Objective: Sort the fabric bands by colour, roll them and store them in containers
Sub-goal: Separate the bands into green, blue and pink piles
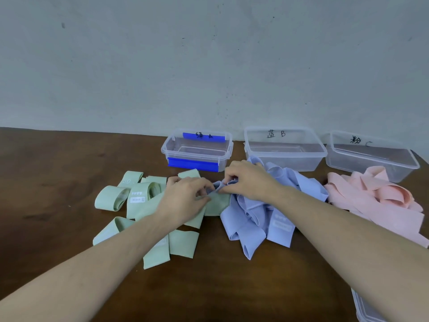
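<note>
counter [58, 182]: dark brown wood, carries all the bands and boxes; a pale wall stands behind it.
green pile [130, 205]: green bands lie loose at the left, some folded, one with a white tag reading HEAVY.
left hand [185, 198]: over the right edge of the green pile, grip pinching one end of a blue band [218, 185], fingers curled.
box A [197, 149]: clear, with blue clips, behind the green pile; nothing shows in it.
right hand [246, 180]: just beside the left hand, grip pinching the other side of the same blue band, held between the two hands above the counter.
blue pile [255, 219]: blue bands heaped in the middle, under the right wrist and touching the green pile.
box B [284, 147]: clear, behind the blue pile; nothing shows in it.
pink pile [376, 201]: pink bands heaped at the right, near the blue pile.
box C [371, 154]: clear, behind the pink pile; nothing shows in it.
lid [364, 307]: clear plastic at the lower right edge, partly cut off.
</note>
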The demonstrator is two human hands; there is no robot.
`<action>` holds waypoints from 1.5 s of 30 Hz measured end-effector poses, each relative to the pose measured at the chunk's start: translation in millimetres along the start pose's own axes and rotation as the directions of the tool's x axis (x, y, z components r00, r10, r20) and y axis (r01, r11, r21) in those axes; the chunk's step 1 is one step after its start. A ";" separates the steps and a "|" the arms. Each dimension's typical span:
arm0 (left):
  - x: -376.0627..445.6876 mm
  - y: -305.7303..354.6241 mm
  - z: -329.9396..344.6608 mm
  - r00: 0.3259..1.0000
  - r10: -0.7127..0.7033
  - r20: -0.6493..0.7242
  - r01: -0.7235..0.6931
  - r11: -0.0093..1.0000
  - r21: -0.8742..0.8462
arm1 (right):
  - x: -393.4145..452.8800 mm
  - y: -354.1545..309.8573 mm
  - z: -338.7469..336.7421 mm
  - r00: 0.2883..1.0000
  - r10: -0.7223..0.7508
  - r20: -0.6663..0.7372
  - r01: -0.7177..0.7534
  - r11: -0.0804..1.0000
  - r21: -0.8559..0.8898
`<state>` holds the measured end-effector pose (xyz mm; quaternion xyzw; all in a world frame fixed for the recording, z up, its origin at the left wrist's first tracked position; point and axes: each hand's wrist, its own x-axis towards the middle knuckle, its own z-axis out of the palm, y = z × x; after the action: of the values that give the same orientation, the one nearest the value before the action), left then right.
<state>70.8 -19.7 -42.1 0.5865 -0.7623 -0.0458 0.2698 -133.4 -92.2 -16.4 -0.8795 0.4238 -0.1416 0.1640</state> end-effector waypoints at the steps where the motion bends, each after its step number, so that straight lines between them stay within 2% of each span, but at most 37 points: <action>1: 0.8 0.7 -2.3 1.000 0.022 -0.020 -0.022 1.000 -0.013 | -1.2 1.6 -2.2 1.000 -0.013 -0.019 0.014 0.998 0.054; 4: 2.1 -4.0 -12.8 0.995 0.065 -0.078 -0.068 0.997 -0.033 | -6.3 7.8 -9.7 0.998 0.035 -0.061 -0.024 0.987 0.159; 7: 1.6 -17.9 -25.6 0.991 0.043 -0.125 -0.045 0.999 -0.014 | -13.5 19.3 -17.7 0.984 0.140 -0.108 -0.115 0.970 0.214; 12: 3.4 -41.8 -42.8 0.980 -0.023 -0.199 0.051 0.989 0.139 | -29.6 40.3 -24.2 0.981 0.184 -0.063 -0.178 0.981 0.079; 15: 4.5 -50.7 -46.6 0.952 -0.170 -0.255 0.202 0.974 0.105 | -39.0 49.9 -28.1 0.967 0.253 -0.016 -0.252 0.967 0.048; 18: 5.7 -60.9 -48.8 0.913 -0.331 -0.236 0.357 0.931 0.077 | -44.0 47.3 -30.0 0.958 0.279 0.064 -0.271 0.955 -0.118; 21: 7.0 -68.6 -50.6 0.918 -0.374 -0.135 0.396 0.890 0.225 | -44.5 33.6 -33.2 0.943 0.313 0.113 -0.235 0.868 -0.438; 23: 7.6 -73.2 -53.8 0.910 -0.409 -0.069 0.411 0.869 0.276 | -40.9 23.6 -33.7 0.964 0.261 0.048 -0.165 0.734 -0.659; 24: 7.3 -74.9 -56.5 0.900 -0.434 -0.049 0.430 0.862 0.269 | -38.6 19.8 -33.0 0.976 0.218 0.002 -0.153 0.691 -0.707; 27: 4.9 -81.4 -67.1 0.870 -0.493 -0.003 0.476 0.838 0.265 | -30.2 6.7 -29.9 0.991 0.115 -0.061 -0.123 0.668 -0.734; 31: -7.7 -95.8 -82.0 0.767 -0.584 0.265 0.542 0.811 0.218 | -13.1 -25.7 -22.7 0.999 0.019 -0.036 -0.039 0.739 -0.673; 33: -20.4 -104.7 -86.6 0.722 -0.560 0.407 0.521 0.826 0.214 | -0.2 -42.0 -12.6 1.000 0.006 0.024 0.008 0.834 -0.551; 35: -30.2 -112.5 -88.5 0.695 -0.546 0.468 0.454 0.838 0.303 | 12.3 -58.5 0.3 0.993 -0.003 0.121 0.048 0.927 -0.373; 37: -32.3 -115.8 -91.2 0.727 -0.532 0.433 0.420 0.844 0.332 | 23.8 -72.8 13.6 0.984 -0.003 0.178 0.046 0.970 -0.237; 42: -33.6 -115.2 -85.3 0.819 -0.488 0.300 0.468 0.872 0.141 | 58.1 -93.1 50.4 0.960 0.083 0.268 -0.088 0.996 0.009; 45: -29.1 -122.0 -77.2 0.847 -0.481 0.226 0.488 0.872 0.026 | 76.1 -98.6 68.4 0.963 0.111 0.245 -0.119 0.993 0.019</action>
<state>217.6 -11.5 -34.0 0.7463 -0.6145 -0.1907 0.1706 7.7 -83.1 -29.7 -0.8611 0.4484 -0.0299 0.2377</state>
